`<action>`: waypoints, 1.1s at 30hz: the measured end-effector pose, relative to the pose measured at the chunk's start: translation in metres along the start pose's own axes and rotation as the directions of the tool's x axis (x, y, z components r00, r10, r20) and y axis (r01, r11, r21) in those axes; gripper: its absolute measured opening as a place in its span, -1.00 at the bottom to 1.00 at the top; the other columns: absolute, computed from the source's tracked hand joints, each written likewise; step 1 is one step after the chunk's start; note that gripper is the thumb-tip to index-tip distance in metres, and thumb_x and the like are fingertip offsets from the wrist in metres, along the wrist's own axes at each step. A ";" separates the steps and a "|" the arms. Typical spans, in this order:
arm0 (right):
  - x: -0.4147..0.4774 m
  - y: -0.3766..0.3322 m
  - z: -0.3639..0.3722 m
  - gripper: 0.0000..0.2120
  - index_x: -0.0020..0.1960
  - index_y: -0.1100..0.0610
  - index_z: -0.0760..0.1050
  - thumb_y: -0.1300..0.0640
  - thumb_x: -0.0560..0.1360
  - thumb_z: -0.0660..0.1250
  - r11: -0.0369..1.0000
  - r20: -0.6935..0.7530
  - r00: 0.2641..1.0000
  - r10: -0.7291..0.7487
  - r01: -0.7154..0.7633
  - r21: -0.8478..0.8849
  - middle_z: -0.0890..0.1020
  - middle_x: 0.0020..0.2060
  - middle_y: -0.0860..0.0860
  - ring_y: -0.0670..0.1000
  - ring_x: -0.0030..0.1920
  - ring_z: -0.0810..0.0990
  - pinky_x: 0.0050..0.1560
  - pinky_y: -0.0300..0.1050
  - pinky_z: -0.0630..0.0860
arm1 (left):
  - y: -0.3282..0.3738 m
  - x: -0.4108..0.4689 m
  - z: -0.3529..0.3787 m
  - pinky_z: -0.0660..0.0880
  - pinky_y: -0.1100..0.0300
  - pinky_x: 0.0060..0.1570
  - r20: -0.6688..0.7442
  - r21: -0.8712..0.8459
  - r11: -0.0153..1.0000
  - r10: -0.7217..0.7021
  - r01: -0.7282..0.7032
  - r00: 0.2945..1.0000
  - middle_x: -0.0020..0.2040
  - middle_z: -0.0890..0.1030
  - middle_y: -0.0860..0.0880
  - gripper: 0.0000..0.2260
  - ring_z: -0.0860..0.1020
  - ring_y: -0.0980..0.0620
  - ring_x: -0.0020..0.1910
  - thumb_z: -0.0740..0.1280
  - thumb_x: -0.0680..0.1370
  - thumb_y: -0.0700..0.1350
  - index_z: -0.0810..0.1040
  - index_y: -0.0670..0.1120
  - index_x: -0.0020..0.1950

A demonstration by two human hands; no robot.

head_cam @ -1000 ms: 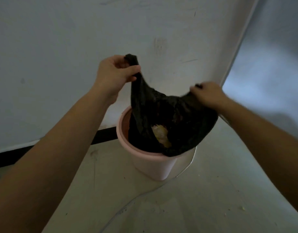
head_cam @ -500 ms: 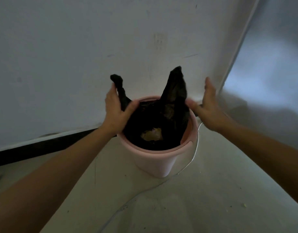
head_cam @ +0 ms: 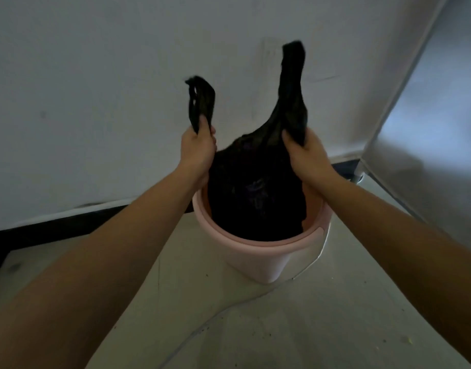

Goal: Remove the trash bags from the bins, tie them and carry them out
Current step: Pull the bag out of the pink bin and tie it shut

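Observation:
A black trash bag [head_cam: 255,193] sits in a pink bin [head_cam: 258,258] on the floor by the wall. Its two handle ends stick up above the rim. My left hand [head_cam: 198,149] grips the left handle end just above the bin. My right hand [head_cam: 306,153] grips the base of the taller right handle end. The bag's mouth is drawn together between my hands, so its contents are hidden. The lower part of the bag stays inside the bin.
A white wall with a dark skirting strip [head_cam: 56,230] runs behind the bin. A shiny metal panel [head_cam: 428,129] stands to the right, close to the bin. A thin cable [head_cam: 229,310] lies across the pale floor in front of the bin.
My right hand, open beside the bag half a second ago, now grips the right handle end. Both hands have gathered the bag's mouth closed and the yellowish trash inside no longer shows.

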State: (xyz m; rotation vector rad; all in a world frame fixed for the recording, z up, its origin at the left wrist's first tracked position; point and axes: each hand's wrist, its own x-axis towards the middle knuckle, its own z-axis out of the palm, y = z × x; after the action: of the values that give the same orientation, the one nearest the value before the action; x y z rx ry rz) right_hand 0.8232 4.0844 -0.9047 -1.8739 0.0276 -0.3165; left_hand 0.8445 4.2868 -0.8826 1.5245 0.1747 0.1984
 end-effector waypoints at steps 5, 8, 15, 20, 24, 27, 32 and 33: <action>0.030 -0.081 -0.001 -0.74 0.13 0.11 0.42 -0.08 0.61 0.25 0.952 -0.228 0.974 0.002 0.067 0.298 0.58 -0.06 -0.04 -0.11 -0.07 0.59 -0.01 -0.21 0.56 | 0.089 0.007 0.008 0.52 0.12 -0.39 -0.161 -0.378 0.922 0.026 -0.085 0.987 -0.53 0.41 0.01 -0.58 0.46 0.03 -0.52 0.10 0.68 0.17 0.34 -0.09 -0.24; 0.041 -0.149 0.006 -0.58 0.16 0.04 0.45 -0.26 0.52 0.30 0.915 -0.135 0.988 -0.078 0.124 0.384 0.63 0.02 -0.05 -0.13 0.00 0.63 0.03 -0.22 0.60 | 0.144 0.012 -0.004 0.60 0.00 -0.32 -0.160 -0.469 0.866 0.111 -0.175 0.981 -0.52 0.42 -0.04 -0.58 0.54 -0.08 -0.48 0.05 0.67 0.20 0.37 -0.13 -0.09; 0.052 -0.264 0.060 -0.77 -0.20 0.14 0.40 0.25 0.37 0.48 0.875 -0.087 0.930 -0.356 0.365 0.317 0.47 -0.30 -0.01 -0.06 -0.30 0.51 -0.28 -0.12 0.54 | 0.248 0.011 -0.072 0.00 0.18 -0.36 -0.335 -0.409 0.776 0.362 -0.481 0.870 -0.50 0.17 0.03 -0.59 0.03 0.08 -0.50 0.05 0.68 -0.21 0.13 -0.01 -0.38; 0.039 -0.270 0.130 -0.79 -0.27 0.09 0.42 0.13 0.51 0.36 0.861 -0.069 0.966 -0.250 0.255 0.441 0.40 -0.46 -0.11 -0.05 -0.34 0.43 -0.25 -0.12 0.41 | 0.241 0.013 -0.129 0.03 0.20 -0.40 -0.391 -0.305 0.788 0.408 -0.535 0.825 -0.49 0.17 0.04 -0.66 0.05 0.06 -0.49 0.05 0.65 -0.21 0.20 -0.05 -0.33; 0.000 -0.196 0.197 -0.84 -0.01 0.08 0.58 0.01 0.57 0.30 0.973 0.135 0.988 -0.070 0.038 0.230 0.59 -0.23 -0.04 -0.08 -0.20 0.54 -0.13 -0.18 0.42 | 0.154 0.029 -0.165 0.17 0.25 -0.52 -0.421 -0.112 0.928 0.280 -0.355 0.863 -0.46 0.27 0.03 -0.82 0.20 0.08 -0.55 0.10 0.63 -0.11 0.39 -0.12 -0.13; -0.051 -0.123 0.233 -0.73 0.05 0.07 0.59 -0.08 0.61 0.22 0.985 0.332 0.940 0.078 -0.124 0.120 0.62 -0.15 0.00 -0.05 -0.18 0.55 -0.19 -0.17 0.41 | 0.054 0.021 -0.192 0.25 0.21 -0.52 -0.320 -0.103 0.989 0.067 -0.105 0.945 -0.46 0.35 0.03 -0.85 0.28 0.08 -0.57 0.10 0.63 -0.17 0.45 -0.14 0.00; -0.113 -0.018 0.254 -0.66 -0.15 0.09 0.46 -0.12 0.65 0.14 0.933 0.484 0.823 0.298 -0.358 0.035 0.54 -0.32 0.00 -0.03 -0.30 0.49 -0.31 -0.20 0.40 | -0.068 -0.016 -0.232 0.40 0.19 -0.45 -0.135 -0.216 0.930 -0.329 0.296 0.935 -0.38 0.45 0.00 -0.83 0.43 0.07 -0.49 0.15 0.70 -0.13 0.50 -0.11 0.18; -0.118 -0.004 0.256 -0.65 -0.18 0.07 0.43 -0.13 0.65 0.14 0.924 0.477 0.819 0.320 -0.380 0.033 0.49 -0.37 -0.01 -0.03 -0.34 0.46 -0.33 -0.17 0.38 | -0.080 -0.021 -0.237 0.36 0.21 -0.49 -0.097 -0.247 0.904 -0.382 0.349 0.919 -0.40 0.40 0.02 -0.82 0.37 0.08 -0.51 0.14 0.71 -0.11 0.49 -0.10 0.20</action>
State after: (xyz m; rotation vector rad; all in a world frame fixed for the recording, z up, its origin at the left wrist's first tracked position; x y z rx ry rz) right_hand 0.7685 4.3449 -0.9982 -1.7312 0.0266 0.3856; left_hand 0.7700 4.5092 -0.9725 1.2245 0.5333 0.0243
